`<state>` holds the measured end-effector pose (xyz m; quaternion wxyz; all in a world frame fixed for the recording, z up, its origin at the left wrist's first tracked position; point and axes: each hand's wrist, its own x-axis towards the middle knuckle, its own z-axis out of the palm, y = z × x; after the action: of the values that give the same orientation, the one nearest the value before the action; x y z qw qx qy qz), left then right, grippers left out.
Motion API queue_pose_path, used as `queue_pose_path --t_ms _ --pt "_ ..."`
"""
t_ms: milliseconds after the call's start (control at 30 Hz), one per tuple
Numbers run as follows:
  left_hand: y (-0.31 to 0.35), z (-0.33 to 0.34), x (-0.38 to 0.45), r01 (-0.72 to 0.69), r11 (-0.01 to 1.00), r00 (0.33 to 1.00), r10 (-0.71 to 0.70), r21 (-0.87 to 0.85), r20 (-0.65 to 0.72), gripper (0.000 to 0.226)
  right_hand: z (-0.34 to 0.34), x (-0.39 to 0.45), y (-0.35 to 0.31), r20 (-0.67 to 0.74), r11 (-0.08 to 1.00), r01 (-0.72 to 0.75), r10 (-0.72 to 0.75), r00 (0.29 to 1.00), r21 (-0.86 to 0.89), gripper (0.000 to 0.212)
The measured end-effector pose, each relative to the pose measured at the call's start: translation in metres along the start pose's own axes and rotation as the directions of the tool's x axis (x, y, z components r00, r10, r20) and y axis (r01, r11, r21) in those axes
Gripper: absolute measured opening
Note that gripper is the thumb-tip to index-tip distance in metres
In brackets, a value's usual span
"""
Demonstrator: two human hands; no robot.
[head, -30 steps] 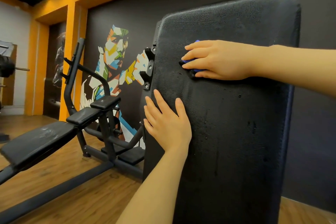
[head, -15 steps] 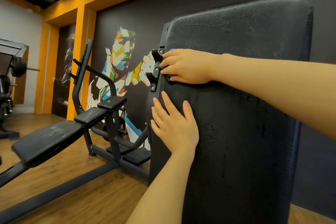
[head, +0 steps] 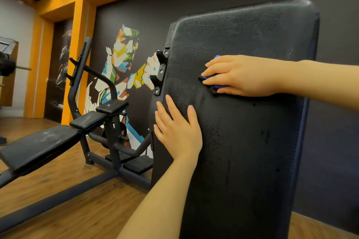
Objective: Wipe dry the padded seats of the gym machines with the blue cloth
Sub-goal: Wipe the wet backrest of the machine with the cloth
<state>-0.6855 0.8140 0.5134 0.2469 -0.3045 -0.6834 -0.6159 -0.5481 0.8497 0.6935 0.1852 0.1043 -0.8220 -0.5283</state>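
The blue cloth [head: 214,81] is mostly hidden under the right hand [head: 240,75], only dark-blue edges showing; that grip presses it flat on the upright black pad [head: 242,141], mid-height. Droplets dot the pad below. The left hand [head: 178,132] lies flat, fingers spread, at the pad's left edge. The pad's bottom is cut off.

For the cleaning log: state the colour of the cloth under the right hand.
Blue; the cloth peeks between the right hand's fingers in the head view.
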Motion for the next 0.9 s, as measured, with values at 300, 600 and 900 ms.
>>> queue_pose_path --t_ms 300,600,900 --pt "-0.003 -0.001 -0.002 -0.029 1.000 1.000 0.029 0.013 -0.004 0.083 0.010 0.027 -0.004 0.011 0.999 -0.018 0.018 1.000 -0.041 0.052" --pt "-0.002 -0.002 0.000 -0.001 1.000 0.999 0.001 0.012 0.032 0.075 0.031 0.093 -0.012 0.152 0.991 0.028 -0.008 0.988 -0.130 0.042" --pt "-0.004 -0.001 -0.002 -0.020 1.000 1.000 0.019 0.013 0.018 0.080 0.031 0.078 -0.015 0.108 0.997 -0.074 0.070 0.992 0.037 0.039"
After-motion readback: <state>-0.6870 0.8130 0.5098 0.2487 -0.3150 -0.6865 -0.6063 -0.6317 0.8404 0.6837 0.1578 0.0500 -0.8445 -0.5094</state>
